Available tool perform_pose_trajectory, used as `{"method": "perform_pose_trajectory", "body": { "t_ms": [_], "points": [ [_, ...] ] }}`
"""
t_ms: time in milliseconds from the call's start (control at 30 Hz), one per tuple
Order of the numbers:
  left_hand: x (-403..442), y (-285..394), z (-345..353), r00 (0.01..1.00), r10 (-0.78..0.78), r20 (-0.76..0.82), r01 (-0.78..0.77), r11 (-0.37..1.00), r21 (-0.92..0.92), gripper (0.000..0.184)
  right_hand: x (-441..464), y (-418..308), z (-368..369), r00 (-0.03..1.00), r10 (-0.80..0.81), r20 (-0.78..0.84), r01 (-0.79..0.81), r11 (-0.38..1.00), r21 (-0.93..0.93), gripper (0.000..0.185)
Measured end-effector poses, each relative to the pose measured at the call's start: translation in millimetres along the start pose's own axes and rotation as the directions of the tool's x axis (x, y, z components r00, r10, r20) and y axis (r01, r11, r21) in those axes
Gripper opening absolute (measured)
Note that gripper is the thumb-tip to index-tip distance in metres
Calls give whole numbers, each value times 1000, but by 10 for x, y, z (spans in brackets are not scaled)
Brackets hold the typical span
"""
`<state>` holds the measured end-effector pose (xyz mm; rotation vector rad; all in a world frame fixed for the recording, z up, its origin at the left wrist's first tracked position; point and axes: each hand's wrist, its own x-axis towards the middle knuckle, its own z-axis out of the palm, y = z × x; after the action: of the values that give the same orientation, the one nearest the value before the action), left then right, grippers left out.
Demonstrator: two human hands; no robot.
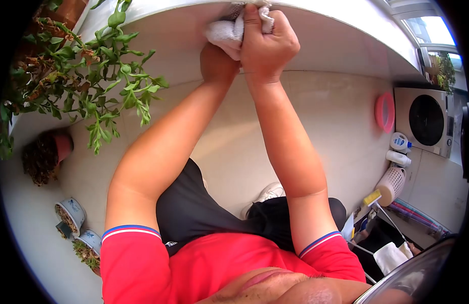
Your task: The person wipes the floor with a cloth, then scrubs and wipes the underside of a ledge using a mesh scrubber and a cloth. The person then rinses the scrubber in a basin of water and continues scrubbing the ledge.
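Note:
Both of my arms reach up to the white ledge (340, 25) at the top of the view. A crumpled white cloth (227, 33) is bunched between my hands, close under the ledge's edge. My right hand (270, 43) is closed around part of the cloth, with the thumb pointing up. Lower and to the left, my left hand (217, 63) is beside the cloth and touches it from below; its fingers are hidden behind the cloth and the other hand.
A leafy plant (108, 66) hangs over the left side. Flower pots (72, 213) stand at the lower left. On the right are a washing machine (426, 119), a pink basin (384, 112), detergent bottles (399, 142), a perforated basket (391, 185) and a yellow-headed mop (372, 197).

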<state>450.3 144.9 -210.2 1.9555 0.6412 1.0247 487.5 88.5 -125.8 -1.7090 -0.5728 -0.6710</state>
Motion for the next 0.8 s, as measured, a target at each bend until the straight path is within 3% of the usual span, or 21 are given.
{"method": "perform_pose_trajectory", "body": {
  "t_ms": [67, 100, 133, 167, 200, 233, 300, 333, 400, 433, 467, 500, 567, 600, 667, 700, 733, 767, 800],
  "points": [
    [37, -105, 34, 941, 333, -56, -316, 927, 200, 27, -10, -50, 81, 997, -77, 29, 77, 997, 3, 46],
    [18, -80, -10, 949, 312, 45, -314, 918, 241, 27, 15, -49, 39, 995, -77, 64, 79, 997, -27, 45],
    [-8, -44, -47, 964, -65, 257, 71, 997, -15, 26, 36, 4, -47, 998, -31, 52, 32, 999, -5, 44],
    [-5, 92, -136, 799, -430, 421, 510, 855, -96, 25, 104, 68, -126, 999, 4, 41, -5, 1000, 30, 43],
    [21, 141, -178, 775, -492, 396, 571, 814, -107, 23, 180, 120, -182, 999, 34, 37, -37, 997, 70, 42],
    [29, 181, -197, 743, -551, 381, 630, 767, -119, 24, 222, 209, -233, 967, 253, 22, -249, 930, 270, 39],
    [39, 298, -187, 684, -629, 370, 712, 686, -149, 27, 274, 226, -243, 954, 294, -47, -266, 911, 314, 41],
    [21, 317, -187, 705, -598, 380, 681, 721, -129, 27, 262, 213, -253, 941, 326, -86, -280, 897, 342, 41],
    [59, 299, -161, 757, -520, 395, 597, 797, -96, 26, 135, 47, -104, 996, 83, -27, -79, 987, 138, 41],
    [64, 132, -42, 973, -133, 187, 149, 986, -74, 27, 52, -49, 5, 999, -34, 24, 33, 999, 41, 40],
    [109, 108, 6, 956, 285, -65, -271, 948, 168, 28, -12, -90, 29, 987, -134, 91, 139, 989, -56, 40],
    [100, 79, 35, 948, 308, -77, -296, 945, 138, 29, -12, -48, -12, 987, -135, 83, 141, 988, -63, 40],
    [46, 133, -58, 979, -102, 175, 114, 992, -58, 30, 75, 102, -99, 986, -153, 66, 157, 985, -71, 40],
    [37, 233, -142, 911, -298, 286, 331, 941, -73, 31, 115, 172, -184, 1000, 3, 28, -4, 999, 40, 41],
    [58, 288, -209, 690, -591, 418, 693, 705, -149, 31, 203, 257, -325, 951, 308, 24, -303, 914, 272, 44],
    [49, 290, -193, 679, -611, 408, 709, 689, -149, 34, 191, 245, -336, 943, 333, 14, -327, 913, 244, 41],
    [28, 270, -164, 864, -431, 262, 471, 874, -116, 36, 131, 205, -274, 986, 168, 17, -169, 977, 130, 40],
    [22, 213, -103, 975, -181, 128, 187, 981, -40, 37, 62, 120, -139, 1000, -3, 30, 2, 1000, 19, 39],
    [41, 155, 20, 992, -115, 55, 122, 981, -152, 38, 49, 76, -54, 984, -169, 54, 173, 981, -90, 38]
  ]
}}
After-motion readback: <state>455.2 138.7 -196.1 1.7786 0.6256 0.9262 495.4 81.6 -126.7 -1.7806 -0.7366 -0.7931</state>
